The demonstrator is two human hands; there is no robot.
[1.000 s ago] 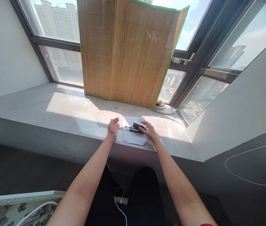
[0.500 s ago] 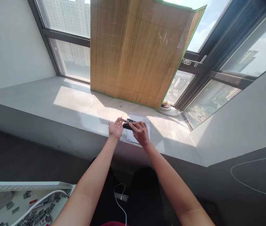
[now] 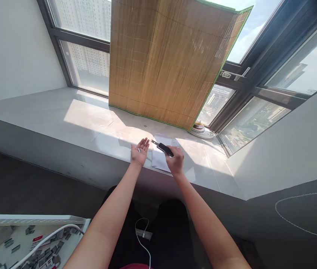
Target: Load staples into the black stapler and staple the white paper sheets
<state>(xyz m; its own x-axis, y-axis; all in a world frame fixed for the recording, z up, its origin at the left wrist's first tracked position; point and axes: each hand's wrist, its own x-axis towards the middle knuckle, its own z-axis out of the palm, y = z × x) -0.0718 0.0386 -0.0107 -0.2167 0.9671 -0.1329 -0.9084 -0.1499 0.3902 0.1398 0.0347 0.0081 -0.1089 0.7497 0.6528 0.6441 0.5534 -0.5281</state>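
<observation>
My left hand [image 3: 138, 157] is palm up over the front of the window sill, its fingers stretched out. A small pale piece [image 3: 139, 150], perhaps a short strip of staples, rests on that palm. My right hand [image 3: 176, 161] grips a black stapler [image 3: 164, 149] at its rear end. The stapler's narrow metal front part [image 3: 154, 142] sticks out toward my left fingertips, apart from them. Beneath the stapler lies white paper [image 3: 160, 161] on the sill, with some markings near its upper right.
A bamboo mat [image 3: 161, 67] with green edging hangs before the window. Stacked plates [image 3: 202, 130] stand at the sill's right corner. At lower left, a white tray [image 3: 71, 218] holds many grey staple strips and a red-and-white box. A white cable [image 3: 147, 246] dangles by my legs.
My right hand and the stapler have moved right, away from my left hand. The small piece now shows on my left palm, which is opened more fully.
</observation>
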